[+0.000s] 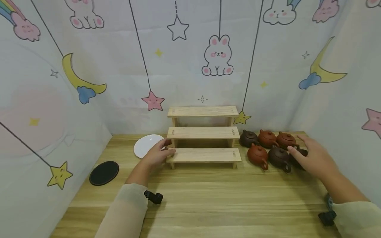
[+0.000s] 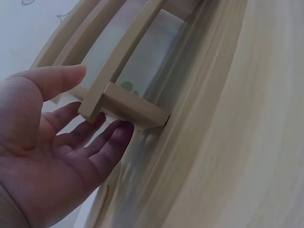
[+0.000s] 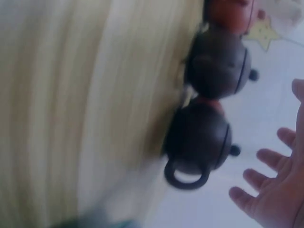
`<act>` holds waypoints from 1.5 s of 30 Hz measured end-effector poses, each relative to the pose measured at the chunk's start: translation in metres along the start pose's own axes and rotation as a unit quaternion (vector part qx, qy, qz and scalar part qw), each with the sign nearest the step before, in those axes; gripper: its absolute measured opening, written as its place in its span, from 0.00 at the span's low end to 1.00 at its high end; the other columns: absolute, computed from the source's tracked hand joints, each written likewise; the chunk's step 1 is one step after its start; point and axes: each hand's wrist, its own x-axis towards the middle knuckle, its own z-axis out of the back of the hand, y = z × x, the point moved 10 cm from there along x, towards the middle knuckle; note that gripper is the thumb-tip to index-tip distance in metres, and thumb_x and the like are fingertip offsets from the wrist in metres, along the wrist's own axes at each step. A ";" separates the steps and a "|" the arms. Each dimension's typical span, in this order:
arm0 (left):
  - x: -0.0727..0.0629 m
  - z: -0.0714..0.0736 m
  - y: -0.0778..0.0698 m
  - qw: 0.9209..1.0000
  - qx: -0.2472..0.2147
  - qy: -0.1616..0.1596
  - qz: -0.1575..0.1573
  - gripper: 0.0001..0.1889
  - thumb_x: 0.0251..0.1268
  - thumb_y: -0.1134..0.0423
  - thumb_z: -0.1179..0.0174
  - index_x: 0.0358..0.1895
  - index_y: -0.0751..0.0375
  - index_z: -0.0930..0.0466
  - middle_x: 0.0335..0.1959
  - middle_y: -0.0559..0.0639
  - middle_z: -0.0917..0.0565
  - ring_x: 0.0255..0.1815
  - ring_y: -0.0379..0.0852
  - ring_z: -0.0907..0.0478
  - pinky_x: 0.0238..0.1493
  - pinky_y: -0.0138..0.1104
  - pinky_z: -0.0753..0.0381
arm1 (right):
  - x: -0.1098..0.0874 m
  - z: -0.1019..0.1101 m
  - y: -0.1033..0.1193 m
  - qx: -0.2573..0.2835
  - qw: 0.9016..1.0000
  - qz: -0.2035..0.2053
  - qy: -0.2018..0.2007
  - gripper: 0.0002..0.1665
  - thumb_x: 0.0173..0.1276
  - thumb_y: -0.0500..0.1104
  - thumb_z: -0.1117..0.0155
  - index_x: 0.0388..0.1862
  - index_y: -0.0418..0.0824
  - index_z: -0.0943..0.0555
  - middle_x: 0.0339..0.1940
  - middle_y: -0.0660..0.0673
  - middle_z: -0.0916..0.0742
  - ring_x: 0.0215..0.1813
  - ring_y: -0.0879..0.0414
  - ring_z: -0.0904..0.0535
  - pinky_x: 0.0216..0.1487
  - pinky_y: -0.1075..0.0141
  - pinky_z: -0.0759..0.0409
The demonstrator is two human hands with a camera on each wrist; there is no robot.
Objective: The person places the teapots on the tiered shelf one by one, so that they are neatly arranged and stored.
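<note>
A three-step wooden shelf (image 1: 203,134) stands at the back middle of the wooden table (image 1: 208,198). My left hand (image 1: 166,148) is at the shelf's left end. In the left wrist view its straight fingers (image 2: 95,142) touch the underside of the lowest step (image 2: 128,107), and the thumb is spread above. Right of the shelf sit several small clay teapots in two rows, some reddish (image 1: 257,155) and some dark brown (image 1: 279,158). My right hand (image 1: 297,147) hovers open over the rightmost dark teapot (image 3: 199,142), fingers (image 3: 266,159) spread, holding nothing.
A white plate (image 1: 147,145) lies just left of the shelf, behind my left hand. A black round coaster (image 1: 104,173) lies near the table's left edge. Cartoon-printed fabric walls close in the back and both sides.
</note>
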 end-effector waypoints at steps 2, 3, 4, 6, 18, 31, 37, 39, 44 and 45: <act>-0.002 0.001 0.005 1.000 -0.016 0.009 0.000 0.38 0.78 0.62 0.36 0.85 0.55 0.43 0.87 0.56 0.41 0.88 0.62 0.45 0.84 0.56 0.35 | -0.003 -0.001 -0.012 0.005 1.000 -0.018 0.012 0.55 0.82 0.69 0.47 0.89 0.36 0.50 0.83 0.18 0.39 0.78 0.15 0.44 0.68 0.18 0.39; -0.002 0.001 0.007 1.000 -0.023 0.013 0.003 0.39 0.78 0.63 0.36 0.86 0.55 0.43 0.88 0.56 0.42 0.88 0.61 0.45 0.85 0.56 0.35 | -0.004 -0.002 -0.016 0.007 1.000 -0.025 0.019 0.56 0.82 0.69 0.47 0.89 0.34 0.52 0.82 0.17 0.40 0.78 0.15 0.46 0.68 0.18 0.40; -0.003 0.001 0.008 0.999 -0.027 0.017 0.002 0.39 0.77 0.64 0.36 0.86 0.56 0.44 0.88 0.55 0.42 0.87 0.61 0.43 0.84 0.54 0.34 | -0.005 -0.002 -0.020 0.010 0.999 -0.028 0.024 0.57 0.82 0.69 0.47 0.89 0.33 0.53 0.82 0.16 0.41 0.78 0.14 0.47 0.68 0.18 0.41; -0.002 0.001 0.009 0.999 -0.025 0.025 0.002 0.41 0.77 0.65 0.35 0.87 0.57 0.46 0.88 0.56 0.42 0.86 0.60 0.41 0.84 0.53 0.34 | -0.006 -0.003 -0.028 0.014 0.999 -0.032 0.032 0.58 0.82 0.68 0.45 0.89 0.31 0.53 0.81 0.15 0.41 0.77 0.13 0.46 0.68 0.17 0.41; -0.007 -0.002 0.020 0.997 -0.058 0.055 0.022 0.44 0.77 0.65 0.34 0.88 0.59 0.50 0.90 0.57 0.50 0.82 0.63 0.33 0.75 0.54 0.21 | -0.011 -0.019 -0.056 0.022 0.994 -0.070 0.084 0.64 0.75 0.68 0.34 0.85 0.25 0.49 0.76 0.11 0.37 0.69 0.13 0.36 0.61 0.21 0.28; -0.008 -0.001 0.027 0.995 -0.075 0.055 0.031 0.38 0.79 0.65 0.37 0.85 0.61 0.44 0.89 0.60 0.48 0.78 0.58 0.30 0.70 0.49 0.15 | -0.007 -0.026 -0.063 0.045 0.989 -0.091 0.106 0.62 0.73 0.67 0.30 0.82 0.23 0.44 0.75 0.10 0.38 0.71 0.12 0.39 0.64 0.22 0.30; -0.008 0.000 0.029 0.995 -0.073 0.054 0.037 0.36 0.80 0.63 0.37 0.84 0.58 0.43 0.88 0.59 0.45 0.77 0.55 0.28 0.71 0.49 0.16 | -0.007 -0.027 -0.066 0.033 0.990 -0.093 0.105 0.62 0.73 0.69 0.32 0.82 0.25 0.44 0.75 0.11 0.37 0.70 0.12 0.39 0.63 0.22 0.30; -0.008 0.000 0.030 0.995 -0.072 0.056 0.038 0.37 0.80 0.63 0.37 0.85 0.58 0.43 0.88 0.58 0.45 0.77 0.55 0.29 0.72 0.49 0.17 | -0.008 -0.027 -0.066 0.033 0.990 -0.091 0.105 0.62 0.73 0.69 0.32 0.82 0.24 0.44 0.75 0.11 0.37 0.70 0.12 0.39 0.63 0.22 0.30; -0.009 0.001 0.030 0.995 -0.071 0.061 0.034 0.38 0.80 0.61 0.37 0.86 0.58 0.45 0.89 0.59 0.47 0.79 0.55 0.30 0.73 0.49 0.18 | -0.010 -0.020 -0.060 0.028 0.990 -0.090 0.104 0.61 0.74 0.69 0.33 0.81 0.25 0.43 0.74 0.10 0.36 0.69 0.11 0.38 0.62 0.22 0.29; -0.009 0.001 0.030 0.995 -0.071 0.061 0.034 0.38 0.80 0.62 0.37 0.86 0.58 0.45 0.89 0.59 0.47 0.79 0.55 0.30 0.73 0.50 0.18 | -0.010 -0.017 -0.057 0.028 0.990 -0.089 0.101 0.61 0.74 0.69 0.33 0.81 0.25 0.42 0.74 0.10 0.36 0.69 0.11 0.38 0.61 0.22 0.29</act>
